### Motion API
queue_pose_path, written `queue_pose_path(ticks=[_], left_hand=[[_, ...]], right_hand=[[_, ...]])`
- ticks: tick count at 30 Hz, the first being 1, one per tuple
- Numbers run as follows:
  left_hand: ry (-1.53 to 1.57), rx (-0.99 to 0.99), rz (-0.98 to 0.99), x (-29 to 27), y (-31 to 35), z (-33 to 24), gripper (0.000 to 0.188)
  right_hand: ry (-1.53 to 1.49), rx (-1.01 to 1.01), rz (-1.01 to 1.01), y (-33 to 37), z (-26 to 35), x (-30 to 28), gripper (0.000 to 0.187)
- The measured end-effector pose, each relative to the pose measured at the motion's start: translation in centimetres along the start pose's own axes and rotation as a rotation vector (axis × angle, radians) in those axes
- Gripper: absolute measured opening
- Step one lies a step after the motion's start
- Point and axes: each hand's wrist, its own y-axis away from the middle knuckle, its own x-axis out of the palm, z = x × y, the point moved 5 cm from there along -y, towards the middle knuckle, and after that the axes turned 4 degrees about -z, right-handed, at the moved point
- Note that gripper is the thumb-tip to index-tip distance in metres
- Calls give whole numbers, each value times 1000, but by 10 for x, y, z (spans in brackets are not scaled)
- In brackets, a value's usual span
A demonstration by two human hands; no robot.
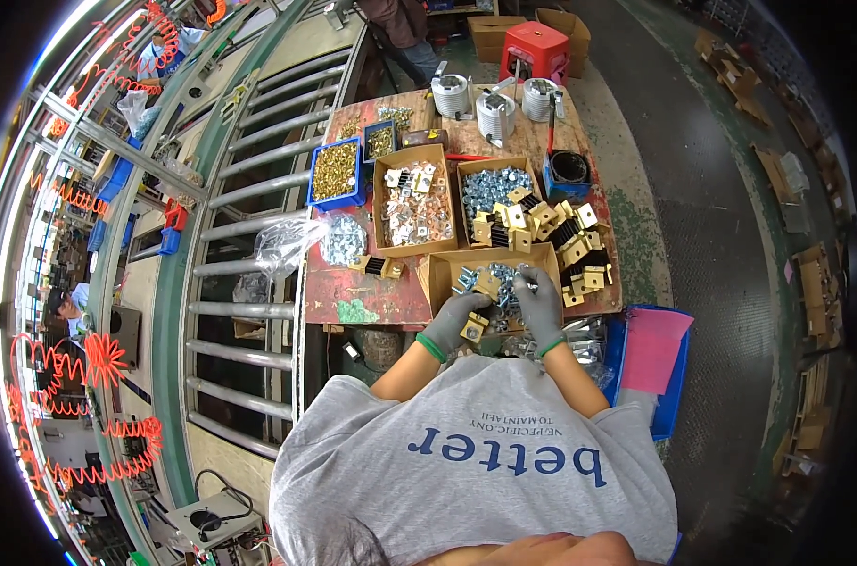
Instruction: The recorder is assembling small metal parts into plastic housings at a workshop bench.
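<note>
head camera | left fisheye of worn pair | looks down past grey shirt (466, 462) — left hand (454, 322), right hand (543, 311) near | workbench (391, 294) beyond — roller conveyor (242, 309) leftward

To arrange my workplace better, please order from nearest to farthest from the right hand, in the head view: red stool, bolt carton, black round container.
From the right hand:
1. Bolt carton: right at the hand.
2. Black round container: farther up, table's right side.
3. Red stool: beyond the table's far end.

Bolts (467, 279) in box (435, 275) on table (339, 286); roller conveyor (249, 309) left.
</note>
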Motion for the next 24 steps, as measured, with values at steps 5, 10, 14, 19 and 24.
queue_pose_path(ticks=[5, 10, 14, 19, 24], left_hand=[[-43, 224, -110, 12, 10, -27, 28], [-19, 523, -63, 16, 4, -39, 48], [64, 531, -50, 20, 4, -41, 70], [38, 588, -73, 27, 14, -50, 68], [42, 593, -70, 30, 15, -52, 69]], right_hand=[[-170, 202, 201, 13, 21, 5, 31], [13, -33, 504, 27, 54, 23, 39], [-51, -484, 272, 28, 61, 14, 36], [-138, 45, 514, 18, 62, 12, 28], [-21, -313, 339, 21, 71, 8, 31]])
